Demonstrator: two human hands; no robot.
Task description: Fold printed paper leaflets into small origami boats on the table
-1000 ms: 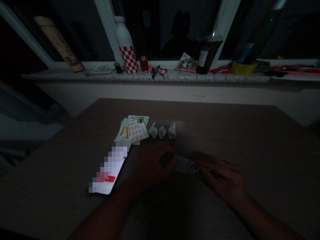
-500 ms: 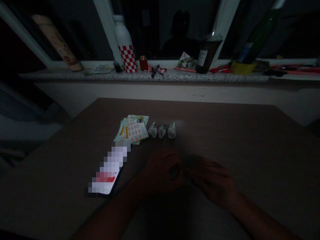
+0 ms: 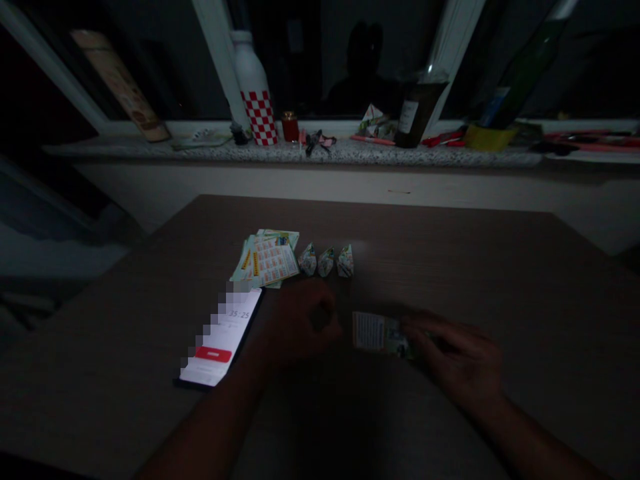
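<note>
My right hand (image 3: 457, 357) pinches the right end of a folded printed paper slip (image 3: 370, 331), thumb and fingers closed on it, low over the table. The slip's left half shows rows of small print; its right end is partly covered by my fingers. My left hand (image 3: 300, 327) is left of the slip and apart from it, fingers curled with the thumb into a loop and nothing seen in them. Beyond my left hand stand three small folded paper pieces (image 3: 327, 262) in a row. Beside them lies a fanned stack of printed paper slips (image 3: 270, 260).
A lit phone (image 3: 217, 340) lies left of my left hand on the brown table (image 3: 500, 280). Behind, the granite windowsill (image 3: 350, 153) bears a red-and-white checkered bottle (image 3: 259, 110), a dark cup (image 3: 417, 117), a tan flask (image 3: 123, 87) and a green bottle (image 3: 525, 67).
My hands have moved apart, the left one leftward and the right one slightly rightward. The paper slip now shows plainly in my right hand.
</note>
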